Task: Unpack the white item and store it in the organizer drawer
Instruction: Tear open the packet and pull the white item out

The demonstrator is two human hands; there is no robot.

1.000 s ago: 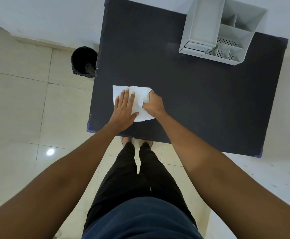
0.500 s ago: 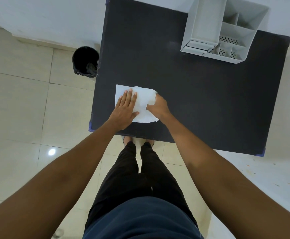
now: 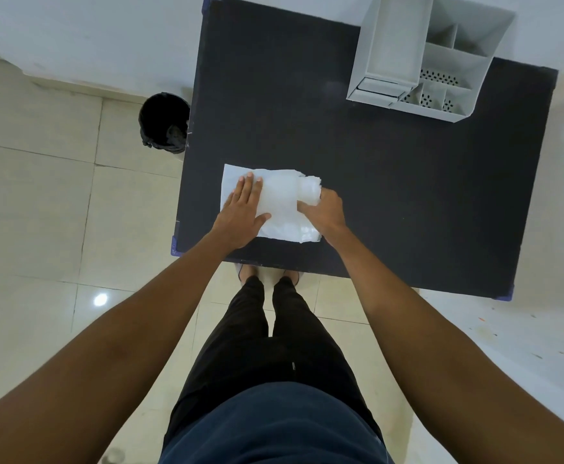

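Observation:
A white plastic package (image 3: 278, 205) lies flat near the front left corner of the black table (image 3: 391, 182). My left hand (image 3: 242, 212) presses flat on its left half, fingers together and pointing away from me. My right hand (image 3: 325, 212) pinches the package's right edge, where a white rounded item (image 3: 309, 192) shows at the torn opening. The grey organizer (image 3: 418, 58) stands at the table's far right; its drawer (image 3: 379, 88) at the front left looks shut.
A black bin (image 3: 164, 122) stands on the tiled floor just left of the table. A white wall runs behind the table. My legs and feet are at the table's front edge below the package.
My right hand has moved right along the package edge, and the white item now sticks out at the torn right end. The left hand still presses the package down.

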